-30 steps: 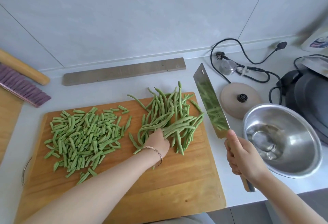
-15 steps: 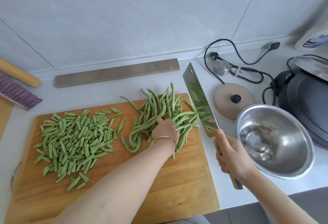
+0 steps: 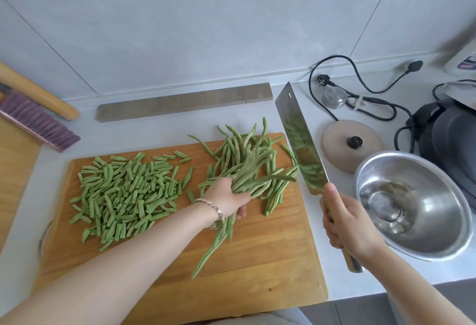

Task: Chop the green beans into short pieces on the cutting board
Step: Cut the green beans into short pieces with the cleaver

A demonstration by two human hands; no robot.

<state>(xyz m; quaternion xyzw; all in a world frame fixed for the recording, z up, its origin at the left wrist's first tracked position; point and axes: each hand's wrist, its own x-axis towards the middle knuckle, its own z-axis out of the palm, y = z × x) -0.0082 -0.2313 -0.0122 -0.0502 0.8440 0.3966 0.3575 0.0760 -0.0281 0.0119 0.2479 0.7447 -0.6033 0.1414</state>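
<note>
A wooden cutting board (image 3: 270,255) lies on the grey counter. On its left part sits a heap of short chopped bean pieces (image 3: 123,190). A pile of long whole green beans (image 3: 247,154) covers the board's far right part. My left hand (image 3: 225,199) grips a bunch of these long beans and holds it above the board; some beans hang down below the wrist. My right hand (image 3: 346,224) grips the wooden handle of a cleaver (image 3: 300,139), whose wide blade points away from me just off the board's right edge.
An empty steel bowl (image 3: 414,203) stands right of the cleaver hand. Behind it lie a round beige lid (image 3: 351,144), black cables (image 3: 360,85) and a dark appliance (image 3: 453,139). A grey bar (image 3: 184,102) lies behind the board, a brush (image 3: 38,121) and a rolling pin (image 3: 36,93) at far left.
My left hand has closed round a bunch of long beans and lifted it off the pile, pulling it toward me. The cleaver hand has barely moved.
</note>
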